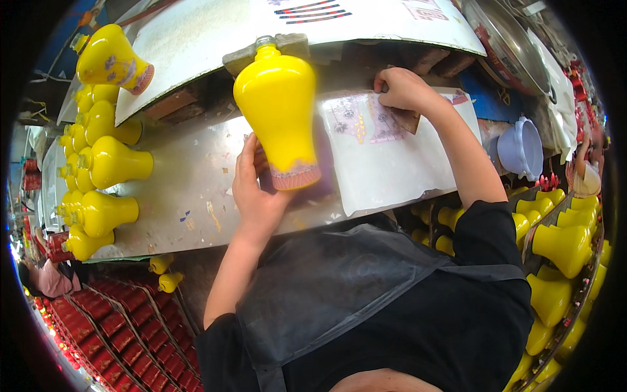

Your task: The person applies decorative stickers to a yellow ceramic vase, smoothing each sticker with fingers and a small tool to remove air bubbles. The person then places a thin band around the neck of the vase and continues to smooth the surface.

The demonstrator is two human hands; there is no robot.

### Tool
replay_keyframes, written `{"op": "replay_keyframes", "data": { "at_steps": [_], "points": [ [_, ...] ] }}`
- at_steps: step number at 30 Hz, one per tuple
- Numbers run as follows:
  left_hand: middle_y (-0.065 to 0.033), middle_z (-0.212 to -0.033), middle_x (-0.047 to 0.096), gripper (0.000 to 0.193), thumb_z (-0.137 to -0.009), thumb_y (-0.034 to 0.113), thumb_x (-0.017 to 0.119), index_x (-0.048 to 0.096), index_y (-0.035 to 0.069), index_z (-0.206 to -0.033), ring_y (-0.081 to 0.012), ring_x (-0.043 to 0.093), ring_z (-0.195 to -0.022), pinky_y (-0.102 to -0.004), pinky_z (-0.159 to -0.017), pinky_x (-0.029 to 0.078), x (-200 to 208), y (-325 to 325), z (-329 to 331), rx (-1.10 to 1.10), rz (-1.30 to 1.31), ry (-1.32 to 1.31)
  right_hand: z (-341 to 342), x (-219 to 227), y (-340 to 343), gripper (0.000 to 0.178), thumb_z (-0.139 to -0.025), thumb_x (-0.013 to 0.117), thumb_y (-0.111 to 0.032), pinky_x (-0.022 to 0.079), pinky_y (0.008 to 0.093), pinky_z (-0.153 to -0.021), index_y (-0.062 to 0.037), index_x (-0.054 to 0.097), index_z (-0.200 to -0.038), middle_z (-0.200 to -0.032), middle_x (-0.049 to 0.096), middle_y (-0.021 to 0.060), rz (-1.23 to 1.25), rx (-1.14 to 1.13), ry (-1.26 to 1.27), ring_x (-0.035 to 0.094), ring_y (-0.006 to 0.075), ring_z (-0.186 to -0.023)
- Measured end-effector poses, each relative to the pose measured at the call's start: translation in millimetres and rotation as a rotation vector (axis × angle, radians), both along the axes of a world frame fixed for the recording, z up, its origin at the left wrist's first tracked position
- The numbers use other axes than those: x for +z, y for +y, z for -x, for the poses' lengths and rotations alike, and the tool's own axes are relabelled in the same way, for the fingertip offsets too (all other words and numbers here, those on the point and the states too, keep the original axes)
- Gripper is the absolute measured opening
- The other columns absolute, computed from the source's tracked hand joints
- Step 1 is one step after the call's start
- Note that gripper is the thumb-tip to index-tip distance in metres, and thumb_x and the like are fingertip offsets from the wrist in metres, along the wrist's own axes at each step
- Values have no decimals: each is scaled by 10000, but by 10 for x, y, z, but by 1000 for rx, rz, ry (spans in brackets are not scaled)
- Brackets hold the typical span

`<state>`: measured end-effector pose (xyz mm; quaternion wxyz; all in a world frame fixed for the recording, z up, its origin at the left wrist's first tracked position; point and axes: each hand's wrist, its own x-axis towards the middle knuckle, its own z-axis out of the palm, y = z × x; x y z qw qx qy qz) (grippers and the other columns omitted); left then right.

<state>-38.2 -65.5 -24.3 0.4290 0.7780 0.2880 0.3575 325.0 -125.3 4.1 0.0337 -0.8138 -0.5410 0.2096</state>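
Observation:
A glossy yellow bottle (275, 98) with a narrow neck stands at the middle of the bench, its neck by a grey block. A pink and lilac patterned band circles its base. My left hand (258, 193) grips its lower left side, the fingers partly hidden behind it. To the right, my right hand (408, 91) is closed in a pinch over a white sheet (385, 173) printed with lilac flower decals (356, 121). A brown flat piece (408, 121) shows below that hand; what the fingertips hold is too small to make out.
Several yellow bottles (121, 162) lie stacked at the left, with a decorated bottle (114, 59) above them. A raised white board (215, 32) runs along the back. At the right are a lilac bucket (520, 149), a metal basin (506, 46) and racks of yellow bottles (562, 242).

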Motion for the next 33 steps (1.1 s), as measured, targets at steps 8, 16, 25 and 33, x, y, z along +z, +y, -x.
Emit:
{"op": "replay_keyframes", "data": {
  "at_steps": [8,16,25,33],
  "points": [
    [-166,-1347,621,972,-753,224,936,396,4,-1532,-266,672,-1152,-373,-992,540,27,-19,-20,27,7,-12,32,-55,-8,218,-780,715,-151,533,401,-894,-30,744,-959,-999,710,184,-108,-52,13,680,346,-1000],
    [-138,-1418,591,992,-774,114,900,324,39,-1579,-231,636,-1212,-366,-1033,503,33,-15,5,-6,49,9,18,-111,-2,201,-819,718,-172,537,433,-880,-33,745,-961,-998,720,183,-142,-57,16,687,352,-1010],
    [-165,-1325,632,950,-758,212,922,406,21,-1532,-269,667,-1162,-373,-999,534,-9,20,-17,11,32,-44,14,-87,87,187,-864,687,-175,534,447,-899,-47,746,-988,-1054,723,174,21,5,-85,681,365,-1040],
    [-161,-1317,644,962,-755,230,930,403,14,-1530,-266,674,-1150,-372,-997,538,-27,12,-18,13,14,-42,59,-98,43,181,-887,676,-173,536,430,-891,-36,744,-985,-1017,720,182,-78,15,-77,681,375,-1000]
  ]
}}
